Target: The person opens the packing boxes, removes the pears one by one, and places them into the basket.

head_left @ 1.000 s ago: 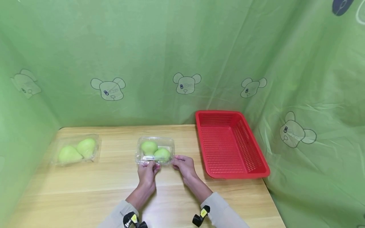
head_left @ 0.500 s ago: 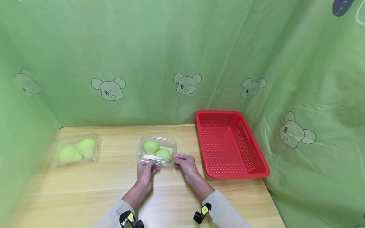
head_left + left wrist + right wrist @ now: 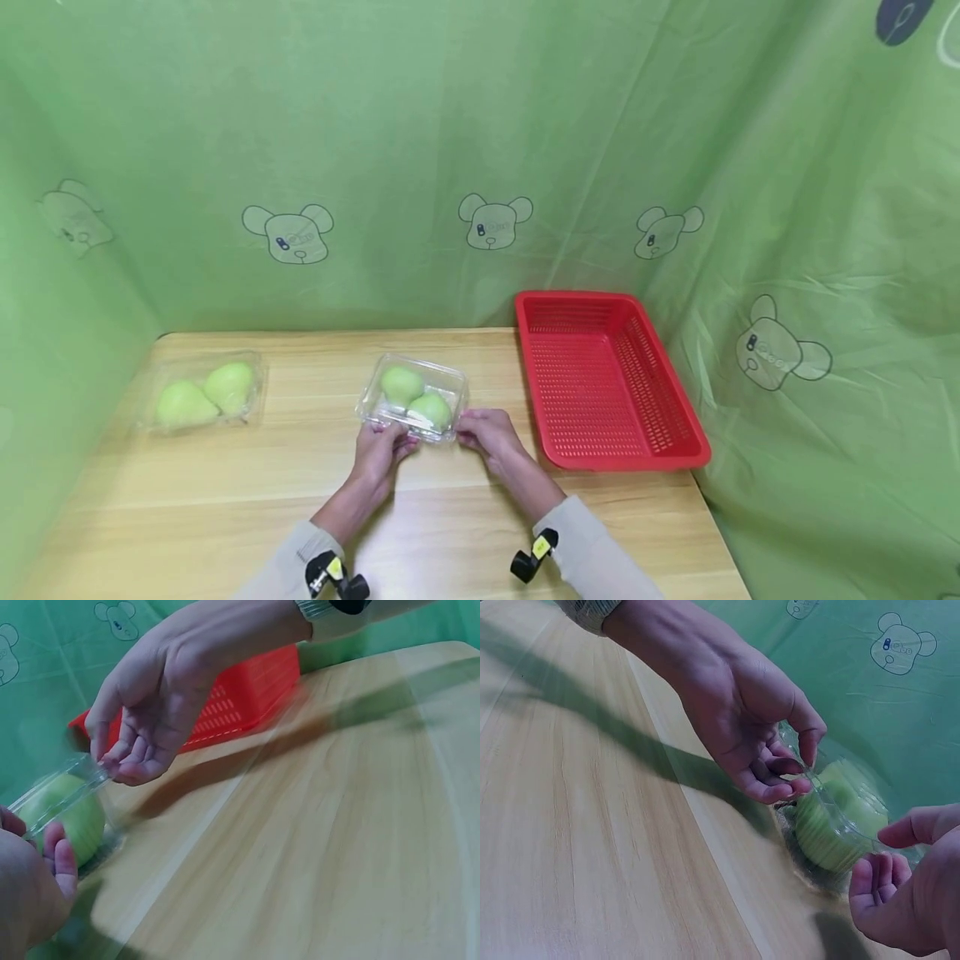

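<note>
A clear plastic clamshell box (image 3: 414,392) holds two pale green fruits (image 3: 402,385) that look like pears. It lies slightly askew near the middle of the wooden table. With thumb and fingers, my left hand (image 3: 375,457) pinches the rim along the box's near side. At the near right corner, my right hand (image 3: 491,437) pinches the same rim. In the left wrist view, the right hand (image 3: 161,705) has the thumb and index finger on the plastic edge. The lid appears to be down over the fruits, though whether it is fastened cannot be told.
To the right stands a red perforated basket (image 3: 592,392) with nothing inside. Another clear package (image 3: 161,375) with two green pears (image 3: 228,386) lies at the far left. A green curtain (image 3: 390,150) with bear prints hangs behind the table (image 3: 225,517).
The box has turned a little clockwise and shifted slightly right, its near right corner coming closer. My left hand and forearm have moved slightly left. Both hands keep touching the rim.
</note>
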### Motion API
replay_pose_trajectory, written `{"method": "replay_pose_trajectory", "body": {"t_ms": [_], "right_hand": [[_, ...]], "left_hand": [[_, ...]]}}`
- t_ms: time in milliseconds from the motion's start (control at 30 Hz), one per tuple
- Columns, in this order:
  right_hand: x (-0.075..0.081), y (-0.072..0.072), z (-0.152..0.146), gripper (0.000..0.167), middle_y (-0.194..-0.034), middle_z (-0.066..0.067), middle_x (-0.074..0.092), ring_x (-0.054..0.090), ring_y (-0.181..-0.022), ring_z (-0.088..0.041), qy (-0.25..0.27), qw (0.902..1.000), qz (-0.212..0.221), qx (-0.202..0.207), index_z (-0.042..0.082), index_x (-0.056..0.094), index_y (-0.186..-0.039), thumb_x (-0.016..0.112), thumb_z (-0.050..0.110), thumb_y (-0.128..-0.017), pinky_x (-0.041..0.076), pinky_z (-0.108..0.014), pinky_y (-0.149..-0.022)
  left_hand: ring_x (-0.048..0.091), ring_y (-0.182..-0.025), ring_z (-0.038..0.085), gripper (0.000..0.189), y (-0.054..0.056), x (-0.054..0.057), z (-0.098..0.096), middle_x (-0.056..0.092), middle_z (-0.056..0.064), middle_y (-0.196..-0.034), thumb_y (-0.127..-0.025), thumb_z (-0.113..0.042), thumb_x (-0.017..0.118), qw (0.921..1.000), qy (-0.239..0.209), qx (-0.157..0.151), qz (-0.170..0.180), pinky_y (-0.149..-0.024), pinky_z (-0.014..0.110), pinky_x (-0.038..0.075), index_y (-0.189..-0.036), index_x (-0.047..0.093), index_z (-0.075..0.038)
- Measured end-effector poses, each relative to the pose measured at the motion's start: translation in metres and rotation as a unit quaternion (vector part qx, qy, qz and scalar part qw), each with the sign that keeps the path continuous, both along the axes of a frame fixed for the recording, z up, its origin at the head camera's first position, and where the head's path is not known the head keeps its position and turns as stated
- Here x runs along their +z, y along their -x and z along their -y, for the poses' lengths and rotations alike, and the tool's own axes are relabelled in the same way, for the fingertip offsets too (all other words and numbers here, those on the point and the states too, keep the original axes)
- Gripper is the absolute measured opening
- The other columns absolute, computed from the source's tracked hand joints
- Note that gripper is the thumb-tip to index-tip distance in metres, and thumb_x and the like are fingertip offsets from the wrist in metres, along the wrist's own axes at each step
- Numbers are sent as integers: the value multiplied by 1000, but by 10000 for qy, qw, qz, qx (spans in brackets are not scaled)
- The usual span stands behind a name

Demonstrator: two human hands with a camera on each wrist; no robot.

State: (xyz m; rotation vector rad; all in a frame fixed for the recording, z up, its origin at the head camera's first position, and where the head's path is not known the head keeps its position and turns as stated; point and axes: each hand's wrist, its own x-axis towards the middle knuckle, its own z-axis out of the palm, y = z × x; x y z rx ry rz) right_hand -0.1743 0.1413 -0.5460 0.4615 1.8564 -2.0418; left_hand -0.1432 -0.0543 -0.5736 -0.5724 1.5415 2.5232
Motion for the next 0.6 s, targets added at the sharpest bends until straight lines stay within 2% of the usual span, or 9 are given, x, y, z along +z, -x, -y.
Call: {"method": "replay_pose_trajectory", "body": {"t_ms": [200,433,600], "right_hand": [[0,-1,-2,32,-84,-8,72,68,-74,-15,137,9995,135,234,-15,67,-113,69,-10,-82,64,-26,-77],[-2,-2,-3,34,-87,-8,73,70,-77,-13,301,9991,164,266,-14,65,-119,69,-8,-86,65,-28,-83],[-2,-3,-3,35,-88,-8,74,72,-78,-13,397,9987,127,278,-16,64,-121,67,-9,-87,65,-27,-82]], "left_hand": [[68,-78,15,37,3,-1,8,68,3,-87,-90,7,55,9996,10,-287,6,-81,31,64,-126,47,2],[67,-78,16,28,7,1,12,64,3,-87,-92,6,54,9987,50,-498,75,-82,31,65,-118,47,0],[68,-77,16,30,8,4,14,65,5,-90,-92,5,55,9983,16,-573,106,-82,31,65,-120,45,-2]]}}
